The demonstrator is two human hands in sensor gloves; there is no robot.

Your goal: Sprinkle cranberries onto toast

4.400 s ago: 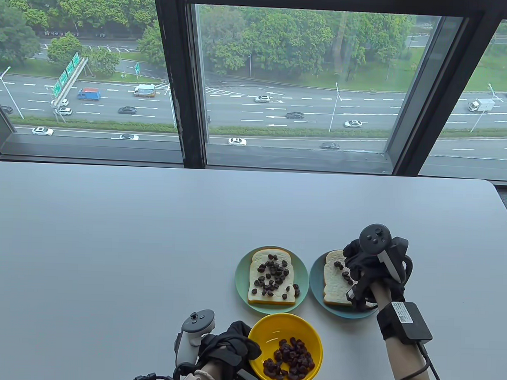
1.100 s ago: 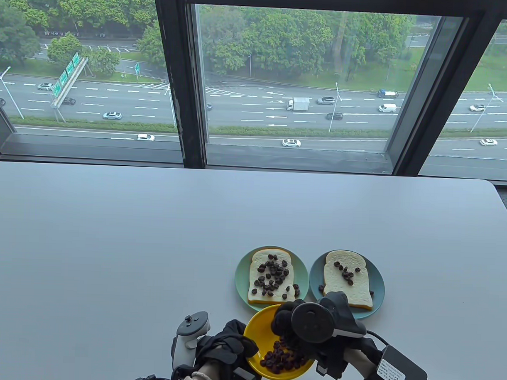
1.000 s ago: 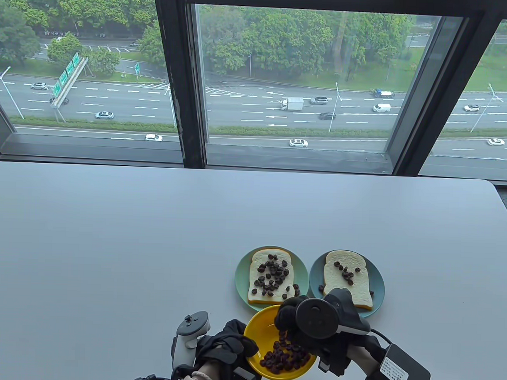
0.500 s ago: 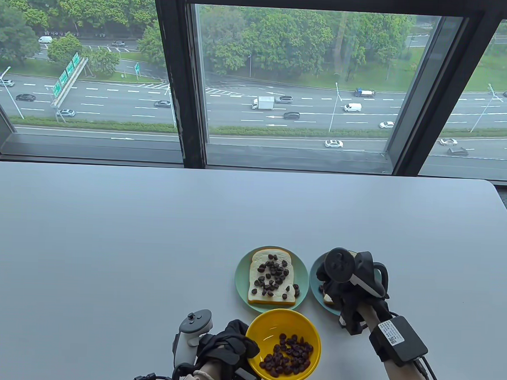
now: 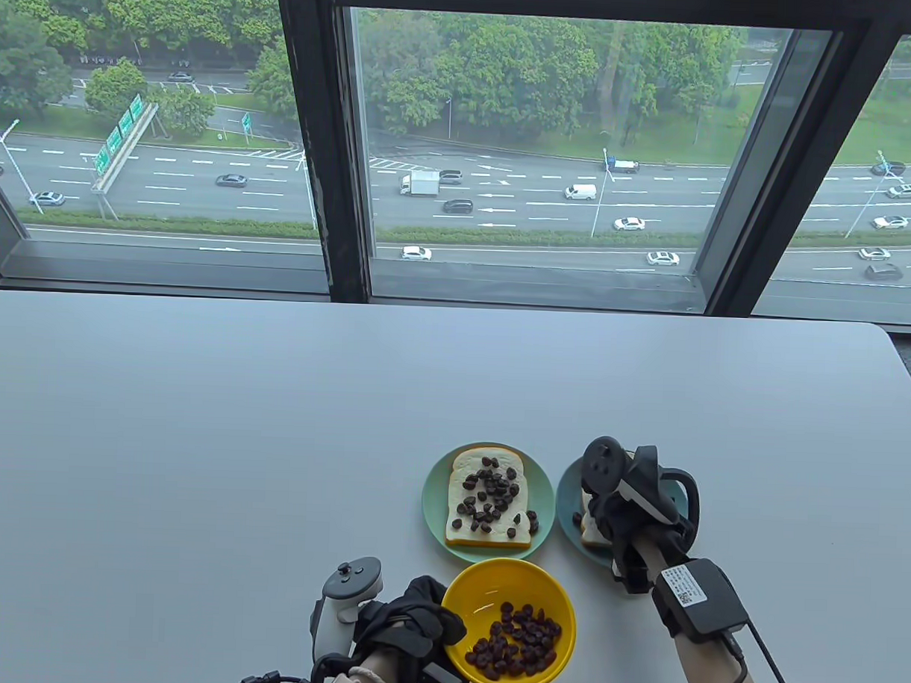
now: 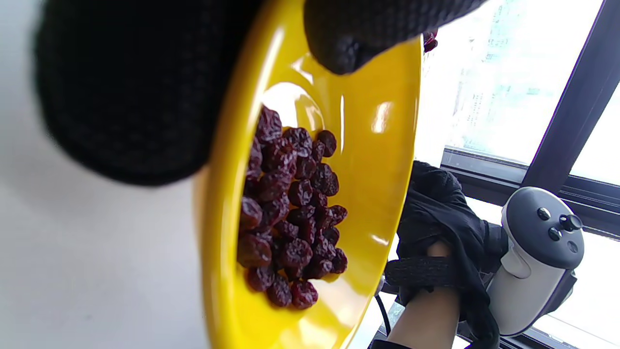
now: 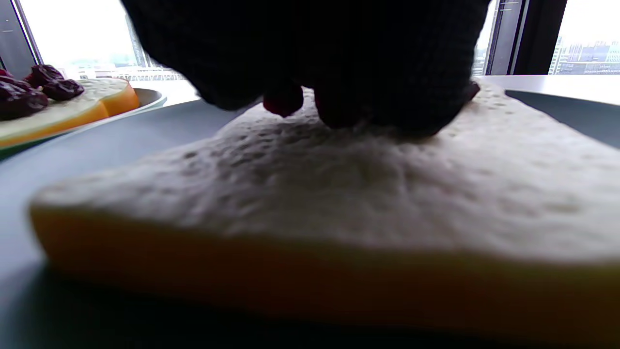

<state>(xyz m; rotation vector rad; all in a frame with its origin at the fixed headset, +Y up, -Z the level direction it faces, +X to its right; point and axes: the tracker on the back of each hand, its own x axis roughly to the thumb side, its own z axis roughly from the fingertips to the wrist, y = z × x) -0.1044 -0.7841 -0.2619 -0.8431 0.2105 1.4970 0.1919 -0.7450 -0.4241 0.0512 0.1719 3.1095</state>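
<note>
My left hand (image 5: 408, 624) grips the left rim of a yellow bowl (image 5: 512, 576) at the table's front; its thumb (image 6: 348, 34) lies over the rim. The bowl (image 6: 378, 145) holds a heap of dried cranberries (image 5: 516, 642), also seen in the left wrist view (image 6: 290, 208). My right hand (image 5: 614, 511) hovers low over the right toast (image 5: 590, 534) on a blue plate (image 5: 567, 502) and hides most of it. Its bunched fingertips pinch cranberries (image 7: 283, 103) just above the white toast (image 7: 339, 184). The left toast (image 5: 489, 499) carries many cranberries.
The left toast lies on a green plate (image 5: 433, 505), right beside the blue plate and just behind the bowl. It also shows at the left of the right wrist view (image 7: 58, 109). The white table (image 5: 273, 425) ends at a window ledge behind.
My right hand took cranberries from the yellow bowl, lifted out and moved back and right over the right toast. The bowl was tilted up and now sits flat. My left hand has stayed on the rim.
</note>
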